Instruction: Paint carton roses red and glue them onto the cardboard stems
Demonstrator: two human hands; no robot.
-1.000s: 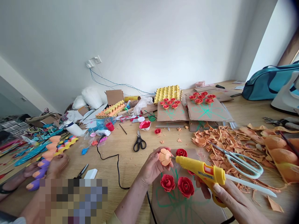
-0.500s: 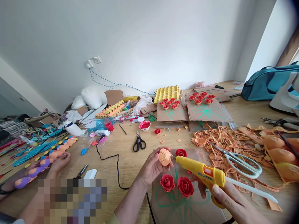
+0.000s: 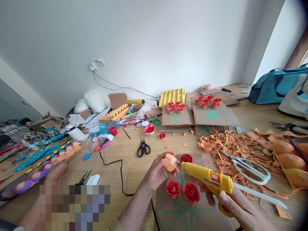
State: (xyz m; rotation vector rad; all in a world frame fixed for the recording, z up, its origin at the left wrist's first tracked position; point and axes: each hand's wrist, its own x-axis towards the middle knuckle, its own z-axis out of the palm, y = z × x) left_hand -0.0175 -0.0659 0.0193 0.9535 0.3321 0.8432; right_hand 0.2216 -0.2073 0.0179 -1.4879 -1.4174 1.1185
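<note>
My left hand (image 3: 156, 175) pinches an orange paper flower (image 3: 169, 161), its pale underside turned toward the tool. My right hand (image 3: 234, 207) grips a yellow glue gun (image 3: 211, 180) with a white glue stick out its back; the nozzle tip touches the flower. Below lies a cardboard sheet (image 3: 175, 211) with green painted stems and three red paper roses (image 3: 191, 192) on it.
Another person's hands (image 3: 54, 171) at the left handle a long strip of coloured egg-carton shapes (image 3: 45, 163). Black scissors (image 3: 143, 148), large grey scissors (image 3: 247, 165), a pile of orange scraps (image 3: 240, 144), finished rose boards (image 3: 211, 112), a yellow egg tray (image 3: 172, 95) and a teal bag (image 3: 276, 85) crowd the table.
My hands and the glue gun stay almost still at the flower. The other person has lowered the coloured strip flat toward the table.
</note>
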